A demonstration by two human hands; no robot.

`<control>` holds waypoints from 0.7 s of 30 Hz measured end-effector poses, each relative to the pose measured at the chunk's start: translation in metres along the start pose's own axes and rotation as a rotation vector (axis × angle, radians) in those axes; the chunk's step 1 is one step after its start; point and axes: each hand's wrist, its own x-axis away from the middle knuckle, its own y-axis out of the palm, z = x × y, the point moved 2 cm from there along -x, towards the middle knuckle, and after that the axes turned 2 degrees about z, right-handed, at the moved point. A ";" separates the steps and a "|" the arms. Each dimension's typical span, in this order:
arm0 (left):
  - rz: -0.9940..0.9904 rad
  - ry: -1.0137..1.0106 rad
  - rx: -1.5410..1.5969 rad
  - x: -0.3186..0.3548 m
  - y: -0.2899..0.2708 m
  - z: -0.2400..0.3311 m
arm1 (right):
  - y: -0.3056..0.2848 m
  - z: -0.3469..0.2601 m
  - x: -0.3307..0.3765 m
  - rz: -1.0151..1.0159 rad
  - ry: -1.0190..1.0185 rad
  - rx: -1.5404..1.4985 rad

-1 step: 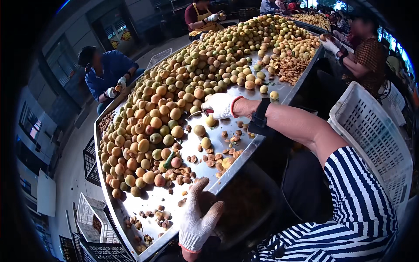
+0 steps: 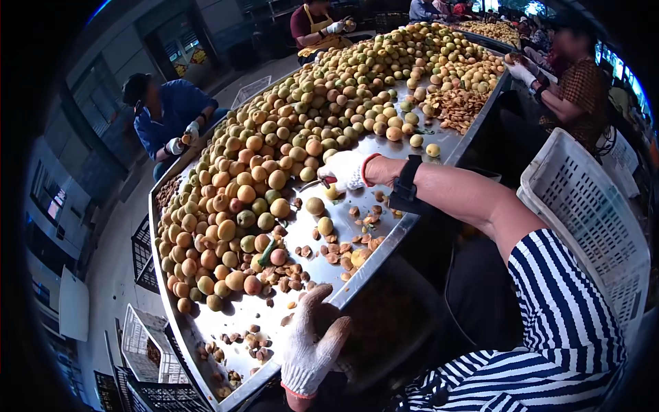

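On the left, past the far side of the metal table (image 2: 453,145), a person in a blue shirt (image 2: 182,106) works with gloved hands, and nearer to me a white crate (image 2: 170,369) sits on the floor. Along the left side of the table runs the heap of round fruit (image 2: 226,230), stretching up to the far end: mostly yellow and orange, some blushed pinkish red, others green, smooth-skinned and piled several deep toward the far end. At the near left corner small brown pieces (image 2: 259,353) lie scattered on the shiny metal; I cannot tell whether all are pits. A green leaf (image 2: 266,251) rests against the fruit at the heap's near edge.

My left hand (image 2: 309,353), in a white knit glove stained brown at the tips, is by the near edge of the table, its fingers spread wide. Farther off, over the table, my right hand (image 2: 344,170), also gloved, has its fingers closed around a small tool (image 2: 313,183) with a curved metal end pointing left. Just under it sits one yellowish fruit (image 2: 332,192); I cannot tell whether they touch. Split orange-brown pieces (image 2: 343,254) lie nearer to me. Far right, flattened orange cut pieces (image 2: 458,108) form a mound, and beyond the table's right edge leans a white slotted crate (image 2: 583,199).
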 end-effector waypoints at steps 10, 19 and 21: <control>0.106 -0.151 0.440 -0.027 -0.011 -0.018 | 0.022 0.012 -0.013 -0.014 0.236 -0.382; 0.362 0.135 0.496 -0.044 -0.003 -0.015 | -0.021 -0.091 0.074 -0.335 0.229 -1.493; 0.353 0.212 0.525 -0.044 0.000 -0.009 | -0.031 -0.119 0.087 -0.284 0.110 -1.346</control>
